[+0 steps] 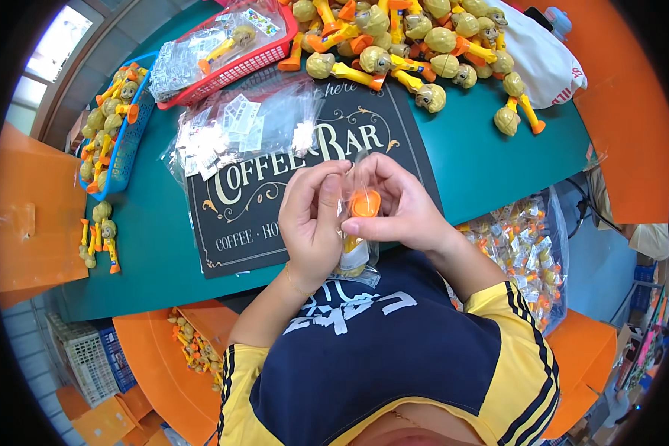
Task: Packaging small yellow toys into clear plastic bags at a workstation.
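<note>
A clear plastic bag with a yellow toy inside is held upright between both hands, close to my chest. The toy's round orange end faces up near the bag's top. My left hand is closed on the bag's left side, thumb pressed along it. My right hand pinches the bag's upper right side, with the thumb across the toy just below the orange end. Whether the bag's mouth is sealed I cannot tell. Beneath the hands lies a black printed mat.
Loose gold-headed toys with yellow handles are heaped at the far side of the green table. A red basket and a blue basket stand left. Empty clear bags lie on the mat. Bagged toys fill a bag at right.
</note>
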`<action>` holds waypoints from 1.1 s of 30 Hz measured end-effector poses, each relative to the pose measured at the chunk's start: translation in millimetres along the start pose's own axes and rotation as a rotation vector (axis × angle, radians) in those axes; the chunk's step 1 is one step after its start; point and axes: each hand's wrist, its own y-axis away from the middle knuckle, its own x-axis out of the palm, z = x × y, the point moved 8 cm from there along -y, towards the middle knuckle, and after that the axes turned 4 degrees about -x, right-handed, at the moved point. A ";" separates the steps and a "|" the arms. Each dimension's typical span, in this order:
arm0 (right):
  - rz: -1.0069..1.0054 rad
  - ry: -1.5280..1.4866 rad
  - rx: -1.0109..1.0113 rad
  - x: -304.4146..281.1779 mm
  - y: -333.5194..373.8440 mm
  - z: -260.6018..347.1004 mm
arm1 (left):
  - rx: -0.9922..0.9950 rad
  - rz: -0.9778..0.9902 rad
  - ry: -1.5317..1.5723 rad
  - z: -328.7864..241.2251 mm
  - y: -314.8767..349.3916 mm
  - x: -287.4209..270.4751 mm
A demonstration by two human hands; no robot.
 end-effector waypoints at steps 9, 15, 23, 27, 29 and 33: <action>-0.198 0.124 -0.094 2.2 -1.2 4.7 | -0.232 -0.040 0.272 13.8 -4.0 -9.0; -0.208 -0.046 -0.093 3.1 -2.4 -8.6 | -0.225 -0.039 0.240 20.5 3.1 0.2; -0.140 0.101 -0.180 3.2 1.1 -5.1 | -0.320 -0.065 0.460 36.0 3.6 -7.7; -0.199 0.163 -0.271 -16.7 8.1 5.6 | -0.398 -0.104 0.518 29.0 1.4 -9.8; -0.188 0.245 -0.260 -13.4 7.4 13.5 | -0.389 -0.047 0.512 30.1 4.7 -8.3; -0.127 0.483 -0.209 -0.6 1.8 21.6 | -0.311 -0.007 0.474 31.9 7.7 -3.9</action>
